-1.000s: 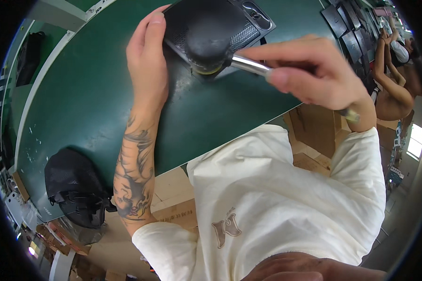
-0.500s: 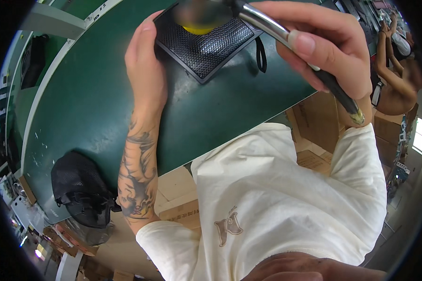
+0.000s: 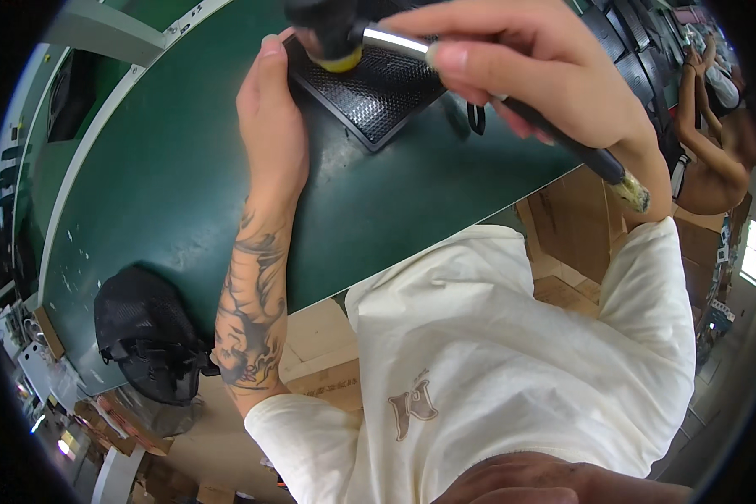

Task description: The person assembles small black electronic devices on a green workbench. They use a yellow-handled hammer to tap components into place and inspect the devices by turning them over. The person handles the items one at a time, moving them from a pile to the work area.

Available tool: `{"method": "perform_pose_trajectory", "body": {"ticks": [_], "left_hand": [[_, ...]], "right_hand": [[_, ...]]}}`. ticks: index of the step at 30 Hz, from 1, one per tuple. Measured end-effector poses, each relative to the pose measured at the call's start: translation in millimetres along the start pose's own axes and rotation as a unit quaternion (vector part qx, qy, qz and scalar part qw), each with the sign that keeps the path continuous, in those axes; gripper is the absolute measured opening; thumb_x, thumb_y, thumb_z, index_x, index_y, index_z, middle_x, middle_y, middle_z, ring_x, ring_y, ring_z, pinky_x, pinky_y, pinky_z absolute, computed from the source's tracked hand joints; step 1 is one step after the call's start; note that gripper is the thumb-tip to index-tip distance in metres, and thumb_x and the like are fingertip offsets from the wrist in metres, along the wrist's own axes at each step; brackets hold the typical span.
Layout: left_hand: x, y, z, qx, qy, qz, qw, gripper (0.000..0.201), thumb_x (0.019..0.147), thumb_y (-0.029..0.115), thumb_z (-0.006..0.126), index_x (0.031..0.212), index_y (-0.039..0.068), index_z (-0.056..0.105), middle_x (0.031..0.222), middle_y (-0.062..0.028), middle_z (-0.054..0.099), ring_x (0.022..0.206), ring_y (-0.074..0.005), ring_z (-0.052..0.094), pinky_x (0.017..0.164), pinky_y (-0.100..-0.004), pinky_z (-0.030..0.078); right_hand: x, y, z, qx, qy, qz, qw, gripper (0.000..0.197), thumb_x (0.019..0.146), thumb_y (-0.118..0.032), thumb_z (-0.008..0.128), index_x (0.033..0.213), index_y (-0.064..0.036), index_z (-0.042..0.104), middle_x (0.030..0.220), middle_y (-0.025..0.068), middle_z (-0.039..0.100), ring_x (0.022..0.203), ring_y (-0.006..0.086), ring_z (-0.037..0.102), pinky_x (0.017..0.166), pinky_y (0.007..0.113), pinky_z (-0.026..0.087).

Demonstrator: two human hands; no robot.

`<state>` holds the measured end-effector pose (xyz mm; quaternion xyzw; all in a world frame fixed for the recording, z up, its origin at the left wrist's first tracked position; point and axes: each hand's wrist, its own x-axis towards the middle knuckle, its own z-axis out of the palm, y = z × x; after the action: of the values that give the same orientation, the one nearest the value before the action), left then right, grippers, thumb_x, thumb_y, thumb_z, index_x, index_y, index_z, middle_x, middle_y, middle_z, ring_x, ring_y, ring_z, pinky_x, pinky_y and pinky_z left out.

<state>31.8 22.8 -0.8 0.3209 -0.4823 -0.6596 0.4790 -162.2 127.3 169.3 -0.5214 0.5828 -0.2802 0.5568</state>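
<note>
A black case with a woven-look surface and a raised border lies on the green table near the top of the view. My left hand grips its left edge, thumb on top; the other fingers are mostly hidden. In my right hand is a mallet with a black head, a yellow striking face, a shiny metal shaft and a worn black grip. The mallet's head is over the case's upper left part; whether it touches cannot be told. A thin black strap loop hangs at the case's right.
The green table has a black mesh item at its near left edge. Black textured pieces lie at the far right, by another person's arm. Cardboard boxes stand below the table edge.
The mallet has swung left and its grip end has dropped slightly, with my right hand following. My left hand and the case have shifted a little to the right.
</note>
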Motion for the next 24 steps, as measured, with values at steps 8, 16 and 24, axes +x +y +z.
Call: {"method": "perform_pose_trajectory", "body": {"ticks": [8,16,24], "left_hand": [[1,-6,-12,0.049,-0.010,-0.015,0.999,0.047,0.111,0.031,0.042,0.127,-0.008,0.064,0.125,-0.0101,0.067,0.117,-0.0162,0.056,0.108,-0.0286,0.037],[-2,2,-4,0.043,-0.035,0.003,0.998,0.044,0.110,0.027,0.046,0.140,-0.004,0.055,0.129,-0.0153,0.066,0.119,-0.0210,0.062,0.108,-0.0351,0.045],[-7,9,1,0.044,-0.030,-0.027,0.998,0.042,0.103,0.019,0.059,0.139,-0.002,0.055,0.132,-0.0122,0.059,0.119,-0.0173,0.055,0.107,-0.0307,0.040]], "right_hand": [[14,15,3,0.009,-0.028,0.025,0.999,0.038,0.108,-0.017,0.054,0.144,-0.0041,0.059,0.078,-0.0022,0.057,0.057,0.0042,0.048,0.051,0.022,0.042],[-20,12,-16,0.100,0.153,-0.063,0.981,0.040,0.105,-0.013,0.057,0.141,0.0037,0.059,0.077,0.0046,0.061,0.051,0.0061,0.051,0.046,0.022,0.040],[-25,49,-29,0.115,0.067,-0.034,0.990,0.040,0.105,-0.013,0.057,0.141,0.0035,0.059,0.079,0.0030,0.059,0.052,0.0064,0.050,0.048,0.022,0.040]]}}
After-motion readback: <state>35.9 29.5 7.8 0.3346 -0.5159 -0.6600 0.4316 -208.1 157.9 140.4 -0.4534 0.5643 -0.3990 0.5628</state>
